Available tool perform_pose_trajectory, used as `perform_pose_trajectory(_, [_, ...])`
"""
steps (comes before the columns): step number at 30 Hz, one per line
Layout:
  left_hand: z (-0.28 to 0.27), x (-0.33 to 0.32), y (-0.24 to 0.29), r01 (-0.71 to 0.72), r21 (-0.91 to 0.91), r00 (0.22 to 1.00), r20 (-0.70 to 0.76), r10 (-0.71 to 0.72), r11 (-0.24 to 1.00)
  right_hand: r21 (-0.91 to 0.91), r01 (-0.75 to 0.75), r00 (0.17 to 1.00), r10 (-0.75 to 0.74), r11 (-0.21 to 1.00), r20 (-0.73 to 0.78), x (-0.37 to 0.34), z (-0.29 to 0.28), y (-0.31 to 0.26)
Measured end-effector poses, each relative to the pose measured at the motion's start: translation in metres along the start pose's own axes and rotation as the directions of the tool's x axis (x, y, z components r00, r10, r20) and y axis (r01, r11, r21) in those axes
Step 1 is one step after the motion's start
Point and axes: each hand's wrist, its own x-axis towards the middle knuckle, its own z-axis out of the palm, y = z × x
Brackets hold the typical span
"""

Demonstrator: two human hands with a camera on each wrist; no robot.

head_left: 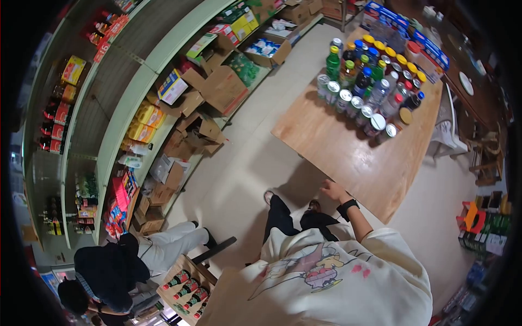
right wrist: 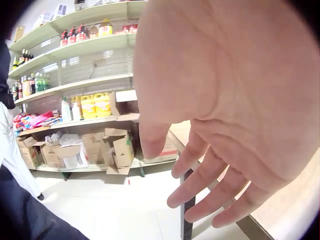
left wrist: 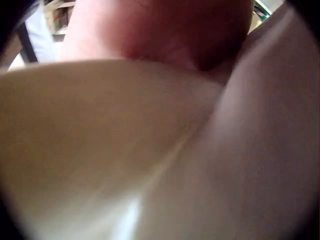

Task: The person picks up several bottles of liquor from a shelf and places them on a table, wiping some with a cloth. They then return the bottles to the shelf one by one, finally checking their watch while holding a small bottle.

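My right hand (head_left: 333, 191) hangs beside the near edge of the wooden table (head_left: 348, 163), a black band on its wrist. In the right wrist view the same hand (right wrist: 225, 115) shows its palm, its fingers relaxed and a little apart, holding nothing. Blurred skin (left wrist: 165, 35) and pale cloth (left wrist: 100, 125) fill the left wrist view; the left hand's fingers cannot be made out there. The head view does not clearly show the left hand. Several bottles and cans (head_left: 375, 87) stand grouped at the table's far part.
Shelves (right wrist: 90, 90) with bottles, yellow jugs (right wrist: 95, 105) and cardboard boxes (head_left: 223, 89) run along the left. A person in dark top and white trousers (head_left: 179, 247) is at lower left, near a wooden crate of red-capped bottles (head_left: 187, 288). A white chair (head_left: 448, 127) stands right of the table.
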Motion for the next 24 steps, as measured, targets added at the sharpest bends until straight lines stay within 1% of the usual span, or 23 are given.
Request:
perform_pose_trajectory(2, [-0.005, 0.007, -0.006, 0.038, -0.020, 0.999, 0.038, -0.038, 0.999, -0.047, 0.014, 0.996, -0.009, 0.999, 0.091, 0.021, 0.006, -0.021])
perform_pose_trajectory(4, [-0.017, 0.021, -0.006, 0.071, -0.040, 0.995, 0.078, -0.068, 0.997, -0.050, 0.021, 0.995, -0.016, 0.999, 0.097, 0.037, 0.016, -0.047])
perform_pose_trajectory(6, [-0.029, 0.041, -0.010, 0.095, -0.064, 0.989, 0.117, -0.087, 0.993, -0.019, -0.010, 0.976, 0.014, 1.000, 0.217, 0.053, 0.024, -0.074])
perform_pose_trajectory(8, [-0.039, 0.070, -0.022, 0.105, -0.089, 0.984, 0.151, -0.091, 0.991, -0.112, 0.042, 0.966, -0.012, 0.993, 0.258, 0.075, 0.040, -0.096])
perform_pose_trajectory(9, [-0.046, 0.080, -0.034, 0.109, -0.096, 0.980, 0.177, -0.091, 0.989, -0.146, 0.066, 0.959, -0.022, 0.987, 0.284, 0.082, 0.042, -0.116])
perform_pose_trajectory(10, [-0.058, 0.083, -0.048, 0.116, -0.098, 0.973, 0.212, -0.093, 0.988, -0.141, 0.055, 0.960, -0.014, 0.988, 0.278, 0.089, 0.050, -0.126])
perform_pose_trajectory(12, [-0.083, 0.109, -0.071, 0.111, -0.109, 0.961, 0.264, -0.079, 0.988, -0.231, 0.112, 0.946, -0.032, 0.966, 0.324, 0.115, 0.055, -0.155])
perform_pose_trajectory(13, [-0.092, 0.127, -0.078, 0.109, -0.121, 0.957, 0.281, -0.071, 0.987, -0.208, 0.068, 0.955, -0.004, 0.976, 0.295, 0.120, 0.051, -0.175])
perform_pose_trajectory(14, [-0.097, 0.147, -0.083, 0.108, -0.138, 0.954, 0.292, -0.063, 0.985, -0.231, 0.106, 0.941, -0.023, 0.967, 0.337, 0.134, 0.050, -0.190])
perform_pose_trajectory(16, [-0.113, 0.204, -0.084, 0.099, -0.166, 0.954, 0.295, -0.046, 0.981, -0.221, 0.136, 0.956, -0.070, 0.966, 0.284, 0.169, 0.061, -0.202])
perform_pose_trajectory(18, [-0.129, 0.249, -0.101, 0.101, -0.177, 0.951, 0.306, -0.043, 0.979, -0.187, 0.119, 0.966, -0.070, 0.975, 0.247, 0.203, 0.067, -0.218])
perform_pose_trajectory(20, [-0.139, 0.286, -0.118, 0.108, -0.187, 0.945, 0.325, -0.042, 0.976, -0.234, 0.089, 0.970, -0.030, 0.968, 0.243, 0.237, 0.074, -0.234])
perform_pose_trajectory(22, [-0.151, 0.328, -0.120, 0.112, -0.203, 0.939, 0.343, -0.037, 0.973, -0.281, 0.075, 0.979, -0.016, 0.957, 0.205, 0.264, 0.080, -0.254])
perform_pose_trajectory(23, [-0.155, 0.340, -0.121, 0.120, -0.210, 0.932, 0.360, -0.038, 0.970, -0.292, 0.077, 0.983, -0.023, 0.953, 0.182, 0.275, 0.085, -0.261])
perform_pose_trajectory(24, [-0.158, 0.354, -0.124, 0.125, -0.214, 0.925, 0.378, -0.036, 0.969, -0.269, 0.110, 0.979, -0.057, 0.957, 0.195, 0.278, 0.078, -0.283])
